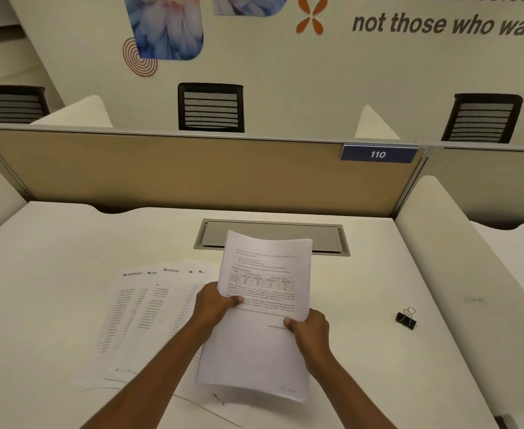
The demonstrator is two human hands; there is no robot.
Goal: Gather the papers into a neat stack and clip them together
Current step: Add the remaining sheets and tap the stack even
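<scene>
— The left hand [216, 300] and right hand [308, 328] are pinching white printed sheets [264, 320] above the pale worktop [362, 305].
— Sagging, they're risking sliding askew. Fanned printed pages [143, 305] are lying beneath, the black binder clip [406, 318] sitting well apart.

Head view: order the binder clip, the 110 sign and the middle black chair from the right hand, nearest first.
1. Binder clip: on the desk, right of the right hand.
2. 110 sign: on the partition.
3. Middle black chair: behind the partition.
</scene>
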